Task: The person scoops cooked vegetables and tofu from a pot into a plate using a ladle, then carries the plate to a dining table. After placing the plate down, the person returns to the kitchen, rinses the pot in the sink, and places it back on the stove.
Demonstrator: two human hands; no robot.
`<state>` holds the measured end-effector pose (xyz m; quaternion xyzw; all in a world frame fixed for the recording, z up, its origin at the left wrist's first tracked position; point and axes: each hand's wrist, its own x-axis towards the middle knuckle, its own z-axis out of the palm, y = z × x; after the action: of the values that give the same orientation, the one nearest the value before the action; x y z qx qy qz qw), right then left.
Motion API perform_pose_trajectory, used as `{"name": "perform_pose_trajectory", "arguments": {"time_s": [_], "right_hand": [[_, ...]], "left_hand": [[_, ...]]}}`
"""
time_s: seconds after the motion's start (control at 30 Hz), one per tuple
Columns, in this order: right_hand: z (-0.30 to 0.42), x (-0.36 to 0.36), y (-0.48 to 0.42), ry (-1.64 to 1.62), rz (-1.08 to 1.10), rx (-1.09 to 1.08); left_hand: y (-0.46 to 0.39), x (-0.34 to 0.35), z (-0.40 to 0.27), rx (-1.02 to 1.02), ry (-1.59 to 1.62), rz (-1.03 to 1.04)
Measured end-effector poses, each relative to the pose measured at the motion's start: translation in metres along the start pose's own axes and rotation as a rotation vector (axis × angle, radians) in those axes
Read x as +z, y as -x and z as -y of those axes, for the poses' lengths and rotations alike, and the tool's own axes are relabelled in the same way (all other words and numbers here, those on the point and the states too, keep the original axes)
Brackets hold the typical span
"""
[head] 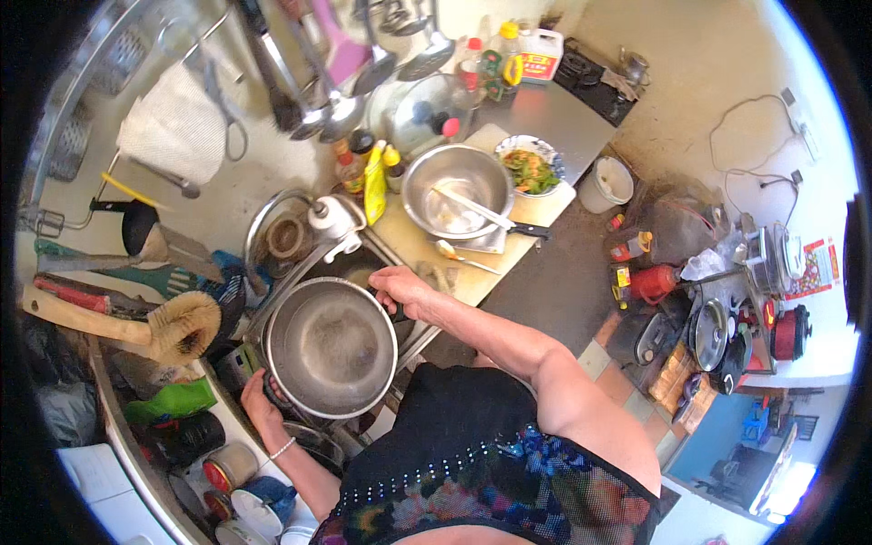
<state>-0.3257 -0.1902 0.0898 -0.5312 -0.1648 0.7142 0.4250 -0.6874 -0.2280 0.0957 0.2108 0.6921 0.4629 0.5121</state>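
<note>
A large steel pot [332, 344] is held over the sink [402, 252], and I look straight into its round inside. My right hand [402, 293] grips the dark side handle at the pot's upper right. At the lower left rim, my left hand [262, 402] holds the opposite handle, its fingers partly hidden by the pot. The pot's bottom looks cloudy; whether a little liquid lies there I cannot tell. Just beyond the pot stands the white faucet [330, 216] with its spout over the sink.
On the yellowish board [528, 235] sit a steel bowl [417, 184] with a light-coloured utensil, a knife [531, 230] and a spoon [470, 259]. A patterned bowl of vegetables [531, 172] stands beside them. Ladles [340, 112] hang above. A wooden-handled brush [180, 328] is at left.
</note>
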Motion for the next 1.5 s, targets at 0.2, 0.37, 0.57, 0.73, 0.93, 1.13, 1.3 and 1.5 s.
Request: {"name": "perform_pose_trajectory", "arguments": {"time_s": [0.2,0.37,0.57,0.73,0.93,1.13,1.3,1.5], "right_hand": [[0.038,-0.060,0.089,-0.144,0.035,-0.073],[0.079,-0.148,0.158,-0.185,0.083,-0.133],[0.137,-0.268,0.229,-0.337,0.039,-0.243],[0.186,-0.373,0.266,-0.415,-0.060,-0.361],[0.254,-0.496,0.262,-0.404,-0.211,-0.449],[0.321,-0.588,0.220,-0.307,-0.314,-0.453],[0.374,-0.642,0.154,-0.254,-0.380,-0.421],[0.423,-0.691,0.063,-0.157,-0.355,-0.329]], "left_hand": [[0.088,0.052,-0.033,0.241,-0.109,0.119],[0.175,0.132,-0.046,0.378,-0.154,0.259],[0.251,0.251,-0.036,0.317,-0.110,0.467],[0.285,0.367,-0.025,0.297,-0.047,0.654],[0.290,0.518,-0.010,0.211,0.025,0.868],[0.273,0.644,0.009,0.134,0.055,0.879],[0.243,0.729,0.023,0.100,0.074,0.805],[0.218,0.792,0.041,0.029,0.085,0.614]]}}
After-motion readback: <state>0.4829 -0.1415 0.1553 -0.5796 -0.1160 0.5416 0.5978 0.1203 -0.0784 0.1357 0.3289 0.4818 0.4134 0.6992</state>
